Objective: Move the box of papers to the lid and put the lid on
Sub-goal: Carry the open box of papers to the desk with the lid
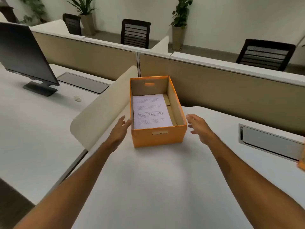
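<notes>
The orange box stands upright on the white bench, its top open, its long axis running away from the person and leaning slightly to the left at the far end. A short wall faces the person, with a slot handle cut in its middle; the far short wall has a matching slot.

The left hand is beside the box's near left corner, fingers spread and loosely curved; its fingertips are at the box's left wall, but it is unclear whether they touch. The right hand is just beside the near right corner, apart from the wall, fingers splayed. Each grip is released and holds nothing.

Inside the box lies a stack of papers, printed side up, flat on the bottom and set against the left wall and the near wall. A strip of bare cardboard floor shows along the right side and at the far end.

A curved cream divider rises just left of the box, with a monitor on the neighbouring bench beyond it. At the right edge of the view an orange thing is cut off by the frame; it cannot be told what it is.
</notes>
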